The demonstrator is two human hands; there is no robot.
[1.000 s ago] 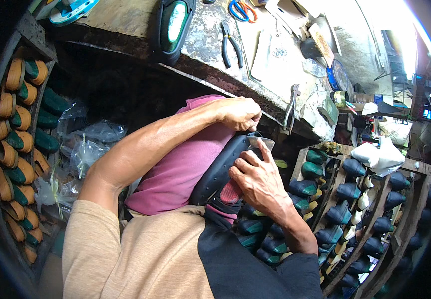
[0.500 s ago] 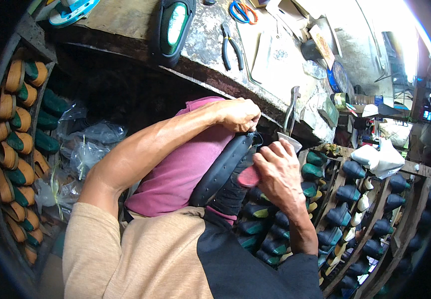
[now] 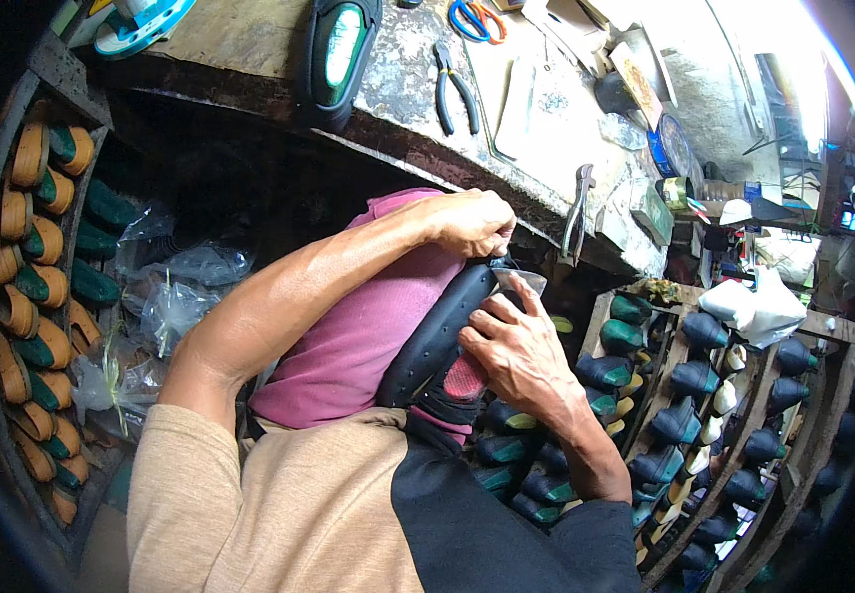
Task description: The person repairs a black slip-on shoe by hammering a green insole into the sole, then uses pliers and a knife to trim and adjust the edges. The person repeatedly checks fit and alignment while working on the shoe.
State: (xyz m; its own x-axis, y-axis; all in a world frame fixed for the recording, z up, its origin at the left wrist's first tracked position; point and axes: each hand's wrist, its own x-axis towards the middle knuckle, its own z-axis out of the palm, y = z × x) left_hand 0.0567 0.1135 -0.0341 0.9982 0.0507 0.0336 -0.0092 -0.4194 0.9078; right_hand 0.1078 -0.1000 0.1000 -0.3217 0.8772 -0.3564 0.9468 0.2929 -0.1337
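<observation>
A long black shoe (image 3: 444, 326), with a row of small bumps along its side, lies on edge over my pink-clothed thigh (image 3: 368, 326). My left hand (image 3: 475, 224) is closed at its far end, pinching the edge there; the fingertips are partly hidden. My right hand (image 3: 524, 346) grips a knife by its red handle (image 3: 465, 378). The knife's broad pale blade (image 3: 526, 283) rests close to the shoe's far end, just below my left fingers. Whether the blade touches the shoe I cannot tell.
Pliers (image 3: 455, 91), scissors (image 3: 478, 22), pincers (image 3: 578, 210) and a black shoe with green lining (image 3: 341, 64) lie on the workbench (image 3: 240, 49) ahead. Racks of shoes stand at left (image 3: 37, 287) and right (image 3: 684, 425). Clear plastic bags (image 3: 175, 306) lie at left.
My right hand has moved left and toward the shoe, bringing the knife blade in beside its far end. My left hand has stayed almost in place.
</observation>
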